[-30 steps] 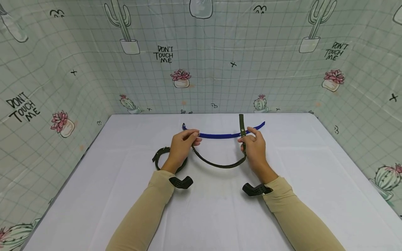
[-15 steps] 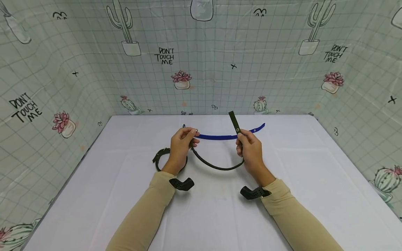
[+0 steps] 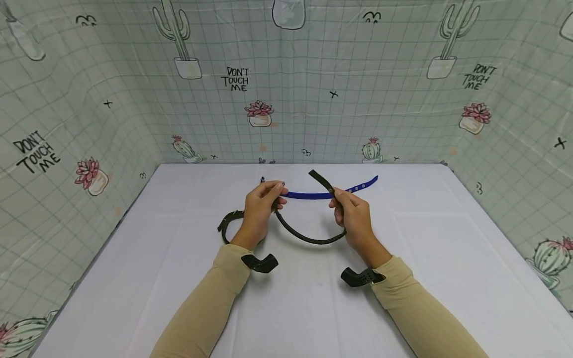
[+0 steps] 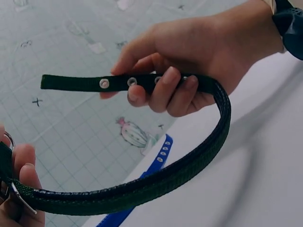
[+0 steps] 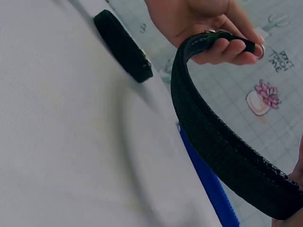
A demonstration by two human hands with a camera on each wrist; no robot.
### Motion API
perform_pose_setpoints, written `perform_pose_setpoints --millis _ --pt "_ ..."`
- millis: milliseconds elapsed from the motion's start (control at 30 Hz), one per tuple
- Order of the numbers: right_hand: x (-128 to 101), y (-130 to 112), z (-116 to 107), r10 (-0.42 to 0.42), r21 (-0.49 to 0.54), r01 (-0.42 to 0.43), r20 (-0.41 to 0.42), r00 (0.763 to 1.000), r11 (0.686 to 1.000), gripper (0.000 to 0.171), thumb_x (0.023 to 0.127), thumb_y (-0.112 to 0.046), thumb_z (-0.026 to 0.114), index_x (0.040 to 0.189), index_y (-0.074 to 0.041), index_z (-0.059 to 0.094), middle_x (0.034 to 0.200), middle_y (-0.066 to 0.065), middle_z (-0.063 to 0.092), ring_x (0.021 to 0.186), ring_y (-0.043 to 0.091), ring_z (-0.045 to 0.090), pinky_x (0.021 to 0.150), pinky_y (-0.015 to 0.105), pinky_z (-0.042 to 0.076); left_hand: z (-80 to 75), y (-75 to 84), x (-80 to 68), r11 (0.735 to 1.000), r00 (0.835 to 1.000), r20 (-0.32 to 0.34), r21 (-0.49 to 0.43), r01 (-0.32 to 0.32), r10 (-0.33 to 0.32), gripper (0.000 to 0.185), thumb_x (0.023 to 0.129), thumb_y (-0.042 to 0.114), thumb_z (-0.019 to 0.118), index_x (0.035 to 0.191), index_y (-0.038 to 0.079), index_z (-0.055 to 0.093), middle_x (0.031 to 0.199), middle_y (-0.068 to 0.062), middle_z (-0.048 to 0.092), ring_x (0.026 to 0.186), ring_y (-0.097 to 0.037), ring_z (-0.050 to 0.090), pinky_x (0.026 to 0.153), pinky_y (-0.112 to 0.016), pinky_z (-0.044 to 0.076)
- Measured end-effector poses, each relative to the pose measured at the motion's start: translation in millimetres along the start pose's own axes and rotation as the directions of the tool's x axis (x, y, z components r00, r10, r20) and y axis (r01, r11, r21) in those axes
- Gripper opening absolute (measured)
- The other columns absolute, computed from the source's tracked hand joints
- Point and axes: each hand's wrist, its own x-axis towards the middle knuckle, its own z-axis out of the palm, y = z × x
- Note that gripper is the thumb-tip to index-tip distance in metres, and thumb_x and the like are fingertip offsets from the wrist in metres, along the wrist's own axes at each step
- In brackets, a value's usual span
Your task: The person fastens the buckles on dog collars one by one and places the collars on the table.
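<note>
Head view: white desk (image 3: 179, 298), cactus-print walls (image 3: 89, 74). Both hands, left hand (image 3: 259, 211) and right hand (image 3: 353, 216), pinch a dark collar (image 3: 309, 238); another collar (image 3: 229, 224) sits partly hidden behind the left wrist.

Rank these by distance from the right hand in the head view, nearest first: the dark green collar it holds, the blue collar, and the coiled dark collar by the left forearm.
1. Dark green collar: gripped by the right hand near its holed end.
2. Blue collar: flat on the table just beyond the hands.
3. Coiled dark collar: far side, partly hidden behind the left hand.
</note>
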Motion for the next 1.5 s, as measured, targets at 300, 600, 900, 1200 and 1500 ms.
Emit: perform_pose_setpoints --millis 300,600,900,1200,1500 --pt "-5 -2 5 -0.058 -0.09 0.069 0.123 0.991 0.994 0.032 0.101 -0.021 0.063 0.119 0.006 0.067 0.085 0.016 0.065 0.057 0.012 0.048 0.05 0.022 0.042 2.8 7.0 -1.9 1.0 1.0 0.009 0.004 0.005 -0.005 0.035 0.099 0.02 0.067 0.126 -0.002 0.066 0.111 -0.012 0.072 0.08 -0.013 0.066 0.071 -0.024 0.053" --pt "-11 -2 7 -0.083 -0.083 0.103 0.219 0.972 0.991 0.028 0.099 -0.011 0.063 0.121 0.007 0.066 0.089 0.007 0.068 0.062 0.013 0.051 0.054 0.022 0.045 5.6 8.4 -3.4 0.998 0.999 0.046 0.062 -0.004 0.001 0.035 0.096 0.021 0.072 0.125 0.003 0.068 0.112 -0.008 0.073 0.082 -0.017 0.068 0.071 -0.024 0.053" --pt "-13 -4 8 -0.127 -0.043 0.142 0.254 0.959 0.989 0.027 0.098 -0.006 0.063 0.119 0.01 0.066 0.089 0.006 0.07 0.063 0.012 0.052 0.055 0.023 0.046 9.4 9.7 -4.3 0.993 0.993 0.119 0.115 -0.034 0.02 0.033 0.093 0.019 0.074 0.122 0.004 0.069 0.111 -0.013 0.073 0.084 -0.018 0.069 0.073 -0.026 0.054" --pt "-13 -4 10 -0.147 -0.032 0.162 0.285 0.947 0.986 0.026 0.097 -0.005 0.063 0.118 0.011 0.065 0.088 0.005 0.071 0.062 0.012 0.053 0.054 0.022 0.045 12.0 13.9 -7.9 0.989 0.986 0.165 0.151 -0.007 -0.018 0.035 0.093 0.022 0.074 0.123 0.005 0.067 0.115 -0.021 0.07 0.084 -0.019 0.069 0.076 -0.029 0.055" --pt "-16 -7 11 -0.135 -0.028 0.149 0.293 0.947 0.988 0.026 0.097 -0.006 0.064 0.117 0.011 0.065 0.09 0.006 0.071 0.063 0.013 0.053 0.055 0.023 0.046 14.0 13.9 -10.9 0.986 0.983 0.183 0.165 0.002 -0.032 0.029 0.094 0.02 0.073 0.117 0.003 0.069 0.105 -0.015 0.072 0.083 -0.02 0.068 0.075 -0.03 0.055"
